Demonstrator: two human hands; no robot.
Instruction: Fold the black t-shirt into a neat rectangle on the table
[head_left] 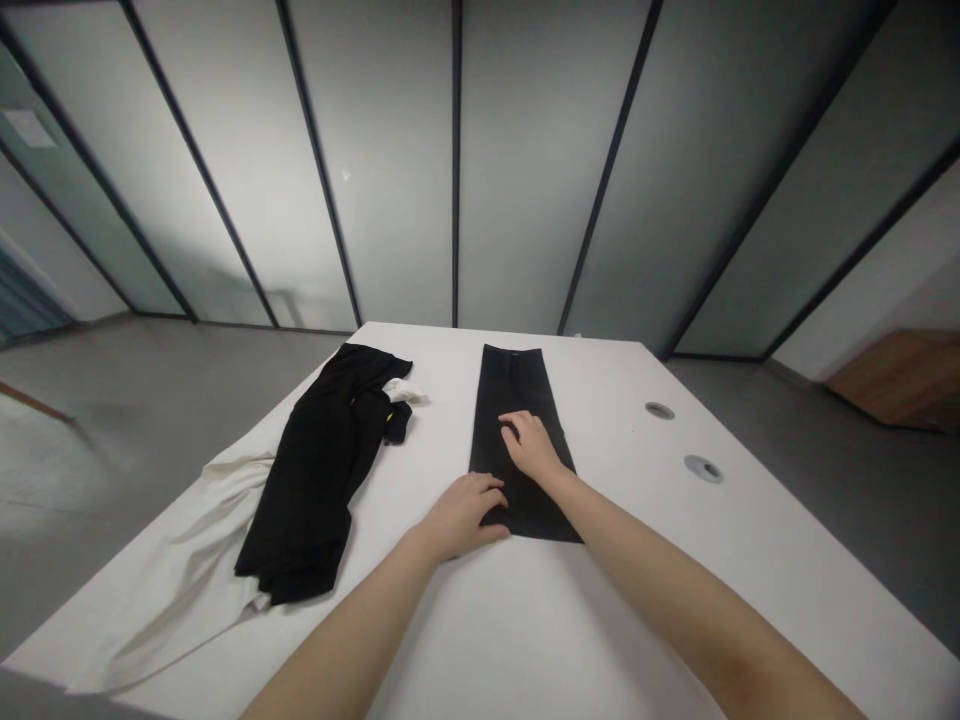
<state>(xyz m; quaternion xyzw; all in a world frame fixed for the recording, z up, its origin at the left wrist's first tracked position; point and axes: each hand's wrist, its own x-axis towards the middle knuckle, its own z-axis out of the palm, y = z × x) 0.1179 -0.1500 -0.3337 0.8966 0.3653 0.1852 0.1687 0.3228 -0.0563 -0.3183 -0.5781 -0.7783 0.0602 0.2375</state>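
Folded black trousers [521, 385]: soft, limp, light; take hold at the near edge. They lie at 12 o'clock. Your right hand [531, 447] is spread flat on them, your left hand [461, 517] loosely curled at the near edge, neither pinching. A crumpled black garment [307, 480] sits at 10 o'clock on the white table [517, 620].

Folded pants [517, 400] lie on table [600, 400], right in middle. Left hand [465, 515] on near end of pants, right hand [534, 447] on pants farther up. Pile [315, 470] left of pants. Cloth [172, 560] under pile, over table edge. Small bundle [397, 422] between pile and pants. Two holes [660, 410] in table, right of pants.
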